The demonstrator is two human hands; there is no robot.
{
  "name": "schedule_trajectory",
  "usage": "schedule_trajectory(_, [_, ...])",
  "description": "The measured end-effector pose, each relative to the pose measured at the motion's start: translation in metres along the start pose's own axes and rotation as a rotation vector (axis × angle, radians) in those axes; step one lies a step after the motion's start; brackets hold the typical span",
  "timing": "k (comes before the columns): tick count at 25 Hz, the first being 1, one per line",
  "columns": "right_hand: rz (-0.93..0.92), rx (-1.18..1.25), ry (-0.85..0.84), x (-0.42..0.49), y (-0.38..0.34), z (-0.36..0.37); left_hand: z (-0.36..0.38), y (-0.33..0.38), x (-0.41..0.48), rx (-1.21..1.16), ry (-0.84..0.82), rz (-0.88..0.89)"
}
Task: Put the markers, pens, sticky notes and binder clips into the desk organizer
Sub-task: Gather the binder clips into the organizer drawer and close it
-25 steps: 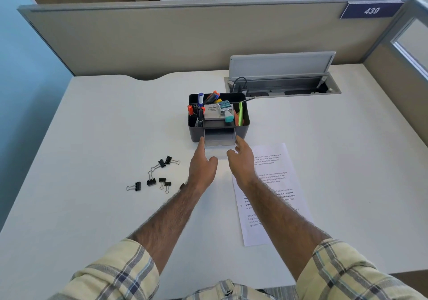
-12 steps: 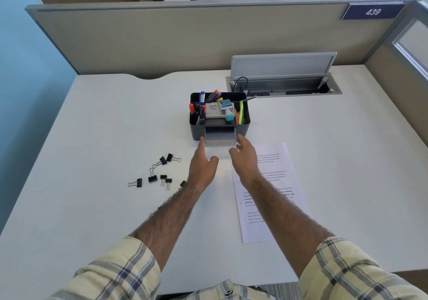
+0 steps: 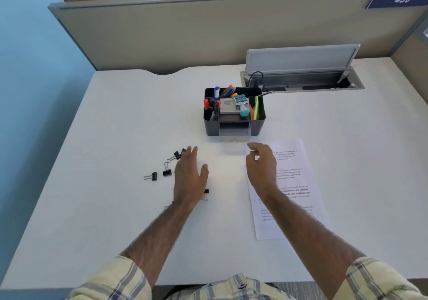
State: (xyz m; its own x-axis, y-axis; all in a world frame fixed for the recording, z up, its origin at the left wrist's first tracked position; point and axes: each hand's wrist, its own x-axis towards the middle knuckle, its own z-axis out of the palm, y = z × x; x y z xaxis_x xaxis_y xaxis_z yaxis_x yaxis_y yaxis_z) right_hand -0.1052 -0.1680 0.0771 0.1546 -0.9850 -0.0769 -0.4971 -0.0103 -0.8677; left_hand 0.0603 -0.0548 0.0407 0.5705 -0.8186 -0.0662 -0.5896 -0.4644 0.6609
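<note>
Desk organizer [image 3: 234, 127] stands upright mid-desk, long axis left–right, drawer facing the person; markers [image 3: 228, 91] inside lean up and away. Left hand [image 3: 188, 175], fingers spread and flat, covers the scattered binder clips [image 3: 167, 172]; right hand [image 3: 261, 167], fingers loosely curled and empty, hovers over the printed sheet [image 3: 289, 188].

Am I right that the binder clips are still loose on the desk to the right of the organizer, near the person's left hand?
Not quite: the head view shows the binder clips loose on the desk left of the organizer, near the left hand.
</note>
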Motion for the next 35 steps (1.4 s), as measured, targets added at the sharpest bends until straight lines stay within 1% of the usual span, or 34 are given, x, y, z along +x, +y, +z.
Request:
schedule_trajectory(1, [-0.034, -0.013, -0.027, -0.007, 0.005, 0.003, -0.007, -0.021, -0.008, 0.105, 0.050, 0.010])
schedule_trajectory(3, [-0.082, -0.054, -0.089, -0.019, 0.012, 0.011, -0.022, -0.062, -0.026, 0.269, 0.105, -0.041])
schedule_trajectory(5, [-0.121, -0.090, -0.143, -0.028, 0.018, 0.020, -0.030, -0.092, -0.038, 0.357, 0.088, -0.127])
schedule_trajectory(7, [-0.141, -0.120, -0.196, -0.033, 0.022, 0.027, -0.029, -0.105, -0.040, 0.418, 0.042, -0.148])
schedule_trajectory(10, [-0.164, -0.224, -0.292, -0.036, 0.022, 0.035, -0.019, -0.097, -0.028, 0.462, 0.003, -0.104])
schedule_trajectory(12, [-0.221, -0.340, -0.378, -0.033, 0.014, 0.043, -0.012, -0.088, -0.020, 0.471, -0.010, -0.082])
schedule_trajectory(18, [-0.518, -0.806, -0.747, -0.002, -0.028, 0.086, 0.007, -0.064, -0.018, 0.502, -0.046, 0.008])
schedule_trajectory(20, [-0.613, -0.923, -0.823, 0.007, -0.037, 0.103, 0.009, -0.060, -0.016, 0.507, -0.055, 0.030])
schedule_trajectory(23, [-0.735, -1.000, -0.846, 0.014, -0.042, 0.120, 0.012, -0.056, -0.014, 0.537, -0.076, 0.067])
schedule_trajectory(25, [-0.743, -1.010, -0.828, 0.015, -0.040, 0.119, 0.014, -0.053, -0.013, 0.530, -0.093, 0.080])
schedule_trajectory(28, [-0.692, -0.971, -0.834, 0.014, -0.034, 0.101, 0.015, -0.051, -0.014, 0.496, -0.140, 0.142])
schedule_trajectory(30, [-0.601, -0.849, -0.808, 0.014, -0.027, 0.087, 0.012, -0.053, -0.013, 0.446, -0.154, 0.202])
schedule_trajectory(32, [-0.538, -0.750, -0.706, 0.014, -0.019, 0.076, 0.006, -0.056, -0.010, 0.380, -0.111, 0.203])
schedule_trajectory(33, [-0.528, -0.747, -0.663, 0.013, -0.016, 0.071, 0.002, -0.058, -0.009, 0.369, -0.062, 0.194])
schedule_trajectory(35, [-0.535, -0.790, -0.657, 0.008, -0.012, 0.066, -0.004, -0.062, -0.007, 0.358, 0.031, 0.179])
